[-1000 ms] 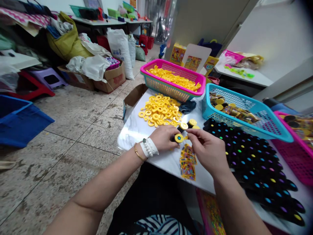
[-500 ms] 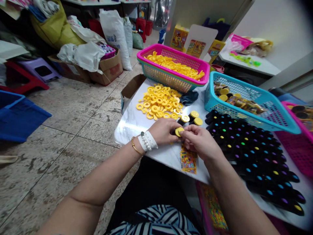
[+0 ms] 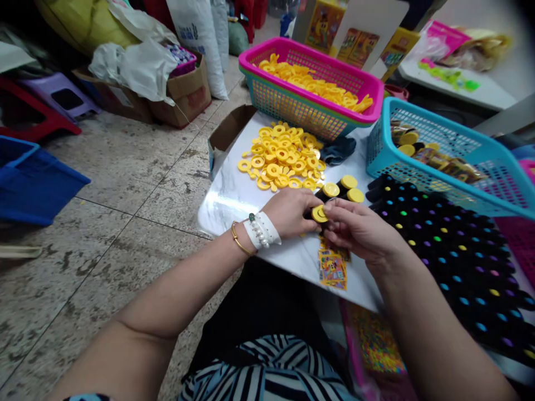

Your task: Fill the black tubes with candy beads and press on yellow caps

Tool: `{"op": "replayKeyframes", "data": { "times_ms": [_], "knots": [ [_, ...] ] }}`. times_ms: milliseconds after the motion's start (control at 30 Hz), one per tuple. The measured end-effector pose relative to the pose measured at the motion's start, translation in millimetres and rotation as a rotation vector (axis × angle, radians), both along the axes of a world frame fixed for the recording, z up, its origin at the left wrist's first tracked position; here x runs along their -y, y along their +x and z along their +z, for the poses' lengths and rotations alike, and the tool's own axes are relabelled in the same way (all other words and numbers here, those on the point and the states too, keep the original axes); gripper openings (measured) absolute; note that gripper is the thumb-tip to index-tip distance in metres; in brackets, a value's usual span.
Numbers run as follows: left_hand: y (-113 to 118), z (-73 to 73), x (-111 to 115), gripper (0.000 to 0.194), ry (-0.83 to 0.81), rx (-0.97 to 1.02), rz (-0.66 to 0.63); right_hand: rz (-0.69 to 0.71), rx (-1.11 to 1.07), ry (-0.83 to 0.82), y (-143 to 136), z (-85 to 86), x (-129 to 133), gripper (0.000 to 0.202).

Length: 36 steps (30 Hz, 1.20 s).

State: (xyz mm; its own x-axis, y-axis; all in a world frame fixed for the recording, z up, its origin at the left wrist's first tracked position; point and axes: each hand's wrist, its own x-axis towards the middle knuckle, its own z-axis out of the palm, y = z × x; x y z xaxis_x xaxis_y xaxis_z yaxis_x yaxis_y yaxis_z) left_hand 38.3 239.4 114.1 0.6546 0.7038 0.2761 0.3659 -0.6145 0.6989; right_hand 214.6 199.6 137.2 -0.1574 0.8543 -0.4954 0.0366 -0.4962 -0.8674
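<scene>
My left hand [image 3: 292,213] is closed around a black piece with a round yellow cap [image 3: 320,214]; its body is mostly hidden by the fingers. The thumb and fingers of my right hand [image 3: 355,225] pinch the cap's right edge. Just behind my hands lie several black pieces with yellow caps [image 3: 349,182]. A pile of yellow rings [image 3: 280,159] is spread farther back on the white table [image 3: 223,195]. Printed orange cards [image 3: 333,270] lie below my right hand. To the right are rows of black pieces with coloured dots [image 3: 443,239].
A pink basket [image 3: 311,50] of yellow parts stands at the back, beside a dark cloth [image 3: 338,150]. A blue basket [image 3: 460,167] holds wrapped pieces at the right. On the floor at left are a blue bin [image 3: 37,184] and a cardboard box [image 3: 188,92].
The view has shifted, so the table and baskets appear larger and higher. Both hands keep hold of the capped piece, whose yellow top now faces the camera more, showing a dark curved mark.
</scene>
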Motion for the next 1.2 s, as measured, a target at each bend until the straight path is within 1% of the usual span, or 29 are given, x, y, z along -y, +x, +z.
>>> {"op": "replayKeyframes", "data": {
  "times_ms": [100,200,267,333,400,467,500,567,600,667,733,767,800,833,900,967,1000,1033,1100,1200],
  "knots": [
    [1.7,-2.4,-1.0,0.014,-0.001,-0.007,0.035,-0.019,0.142,0.092,-7.7,-1.9,2.3,0.036],
    [4.5,-3.3,-3.7,0.011,0.006,-0.033,0.043,-0.079,0.381,0.250,-18.8,-6.4,7.8,0.030],
    [4.4,-1.4,-4.0,0.009,0.031,-0.053,0.038,-0.106,0.548,0.361,-24.5,-8.1,10.9,0.026],
    [0.5,2.0,-0.8,0.014,0.049,-0.055,0.050,-0.119,0.698,0.460,-27.0,-5.3,13.6,0.024],
    [-7.8,4.4,8.0,0.025,0.053,-0.023,0.112,-0.154,0.785,0.559,-25.6,2.5,19.8,0.025],
    [-18.5,3.2,22.6,0.037,0.079,0.018,0.203,-0.234,0.843,0.690,-20.2,11.4,34.8,0.026],
    [-23.5,1.1,31.0,0.037,0.115,0.018,0.232,-0.279,0.876,0.762,-16.6,14.3,46.7,0.026],
    [-30.8,-5.3,46.2,0.027,0.229,-0.031,0.254,-0.315,0.941,0.877,-9.6,14.1,78.2,0.022],
    [-32.4,-8.8,51.8,0.021,0.285,-0.061,0.262,-0.292,0.964,0.914,-6.9,10.5,96.5,0.018],
    [-30.7,-14.8,57.1,0.017,0.344,-0.099,0.255,-0.142,0.959,0.939,-2.5,-2.0,134.1,0.011],
    [-24.2,-18.0,56.9,0.019,0.381,-0.096,0.252,0.077,0.986,0.980,3.9,-16.0,167.4,0.010],
    [-20.2,-18.5,56.0,0.021,0.398,-0.086,0.265,0.096,1.034,1.011,9.5,-21.1,181.0,0.011],
    [-16.6,-18.3,55.4,0.024,0.416,-0.075,0.286,0.070,1.081,1.032,17.2,-24.1,192.1,0.014],
    [-13.5,-17.9,55.2,0.029,0.432,-0.064,0.313,-0.002,1.140,1.042,27.1,-24.8,200.4,0.016],
    [-10.2,-17.0,56.7,0.034,0.462,-0.049,0.361,-0.235,1.295,1.016,52.1,-21.3,208.8,0.019],
    [-10.1,-17.3,59.7,0.032,0.494,-0.043,0.382,-0.429,1.501,0.915,79.2,-16.5,208.5,0.022],
    [-10.9,-18.0,61.0,0.030,0.509,-0.040,0.385,-0.480,1.587,0.859,91.5,-15.3,206.3,0.025],
    [-11.8,-18.9,62.0,0.027,0.520,-0.037,0.386,-0.504,1.657,0.808,101.9,-15.3,203.5,0.026],
    [-13.8,-20.9,62.3,0.024,0.532,-0.035,0.384,-0.508,1.739,0.749,116.1,-18.6,198.0,0.026],
    [-15.5,-22.1,60.7,0.024,0.564,-0.047,0.432,-0.529,1.746,0.724,122.9,-26.9,193.6,0.024]
  ]
}}
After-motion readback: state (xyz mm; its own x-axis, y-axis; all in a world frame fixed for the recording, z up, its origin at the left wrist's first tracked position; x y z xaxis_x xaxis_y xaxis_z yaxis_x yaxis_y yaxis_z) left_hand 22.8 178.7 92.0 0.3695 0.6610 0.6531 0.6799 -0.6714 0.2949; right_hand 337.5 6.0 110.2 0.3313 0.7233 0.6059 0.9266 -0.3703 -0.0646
